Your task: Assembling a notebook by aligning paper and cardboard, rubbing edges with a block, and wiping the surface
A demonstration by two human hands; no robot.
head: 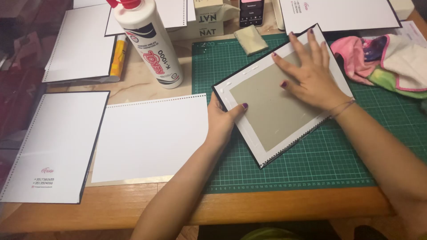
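A grey cardboard panel (pixel 271 106) lies on a white perforated sheet with black edges (pixel 231 91), tilted on the green cutting mat (pixel 311 164). My right hand (pixel 309 73) presses flat on the cardboard's upper right, fingers spread. My left hand (pixel 222 120) grips the sheet's left edge, thumb on top of the white border. Beads of white glue show along the sheet's upper left border.
A big white glue bottle (pixel 149 42) with a red cap stands left of the mat. Several white sheets (pixel 151 138) lie on the wooden table. A pink cloth (pixel 378 60), small boxes (pixel 209 20), a phone (pixel 251 11) and a beige sponge (pixel 251 40) sit at the back.
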